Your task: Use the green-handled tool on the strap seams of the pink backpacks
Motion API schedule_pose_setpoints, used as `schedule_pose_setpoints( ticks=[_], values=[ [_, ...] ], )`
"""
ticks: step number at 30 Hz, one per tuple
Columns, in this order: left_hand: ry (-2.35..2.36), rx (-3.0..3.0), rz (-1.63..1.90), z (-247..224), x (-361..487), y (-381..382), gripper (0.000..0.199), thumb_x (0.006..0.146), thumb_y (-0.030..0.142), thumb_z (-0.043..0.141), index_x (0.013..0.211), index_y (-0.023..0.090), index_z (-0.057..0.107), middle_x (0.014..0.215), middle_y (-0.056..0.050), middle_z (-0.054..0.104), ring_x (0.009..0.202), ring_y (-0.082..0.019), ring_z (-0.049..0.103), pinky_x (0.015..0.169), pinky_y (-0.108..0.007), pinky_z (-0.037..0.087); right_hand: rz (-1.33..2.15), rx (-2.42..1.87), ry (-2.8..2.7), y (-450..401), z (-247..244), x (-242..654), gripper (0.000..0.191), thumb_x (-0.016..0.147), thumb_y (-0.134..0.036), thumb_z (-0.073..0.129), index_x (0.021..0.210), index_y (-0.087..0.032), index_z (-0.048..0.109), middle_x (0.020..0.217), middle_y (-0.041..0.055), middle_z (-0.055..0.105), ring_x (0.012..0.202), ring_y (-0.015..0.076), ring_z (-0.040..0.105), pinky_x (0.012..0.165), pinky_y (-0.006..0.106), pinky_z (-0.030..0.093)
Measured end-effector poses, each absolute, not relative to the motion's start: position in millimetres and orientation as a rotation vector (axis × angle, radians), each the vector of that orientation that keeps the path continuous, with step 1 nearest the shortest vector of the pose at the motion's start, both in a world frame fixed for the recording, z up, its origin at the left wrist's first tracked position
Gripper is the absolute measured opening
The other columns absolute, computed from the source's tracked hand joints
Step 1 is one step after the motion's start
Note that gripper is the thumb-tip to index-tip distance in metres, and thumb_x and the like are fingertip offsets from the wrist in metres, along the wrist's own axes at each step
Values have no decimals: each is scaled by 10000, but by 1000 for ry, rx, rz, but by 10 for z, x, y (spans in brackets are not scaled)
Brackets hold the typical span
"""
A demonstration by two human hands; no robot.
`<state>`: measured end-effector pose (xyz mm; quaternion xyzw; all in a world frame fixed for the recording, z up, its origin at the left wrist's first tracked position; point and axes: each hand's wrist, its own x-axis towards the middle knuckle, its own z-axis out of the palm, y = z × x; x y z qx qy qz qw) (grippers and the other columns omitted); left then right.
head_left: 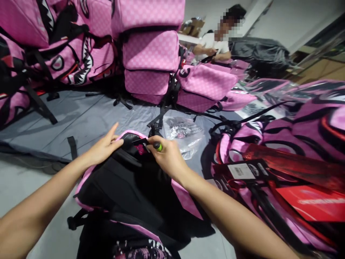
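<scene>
A black-lined backpack (129, 183) with pink trim lies open in front of me, at the table's near edge. My left hand (106, 145) rests at its upper left rim, fingers stretched out and apart, with the pink trim between index finger and thumb. My right hand (167, 153) is closed at the top of the backpack. Its fingertips pinch a black tag (140, 146) with a pink print. From the same hand pokes the round end of a green-and-black pen-like object (157, 146); the rest is hidden in the palm.
Pink checkered backpacks (151, 50) are stacked along the table's (88, 115) far side. More shark-face bags (280, 140) with a red card (315, 203) lie at right. Clear plastic wrapping (185, 135) lies beyond my right hand. A co-worker (215, 46) stands at the back.
</scene>
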<state>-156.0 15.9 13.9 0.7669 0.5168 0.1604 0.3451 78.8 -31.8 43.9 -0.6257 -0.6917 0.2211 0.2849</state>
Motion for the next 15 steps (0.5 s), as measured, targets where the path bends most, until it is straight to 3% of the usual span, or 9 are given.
schedule_pose_setpoints(
  ticks=[4,10,15],
  values=[
    [1405,1971,567,-30,-1756,-175,819,862,551,564,1546,200,281,1593,-101,361,1458,-277,368,1209,-447,293,652,-1736,-2287,-248,412,596,202,866,-161,620,1012,-217,748,811,41,749,761,180,691,641,225,421],
    [1433,1997,601,-101,-1666,-241,866,812,429,670,1551,215,273,1575,-82,396,1431,-254,417,1181,-413,354,422,-1746,-2710,-248,309,378,333,849,-68,491,1056,-177,728,1001,109,740,919,227,700,739,260,460],
    [1417,1948,601,-170,-1695,-182,895,782,383,690,1551,181,279,1575,-87,392,1446,-247,397,1207,-411,319,460,-1722,-2774,-173,210,332,318,827,-45,501,989,-166,745,932,118,759,895,236,719,746,261,477]
  ],
)
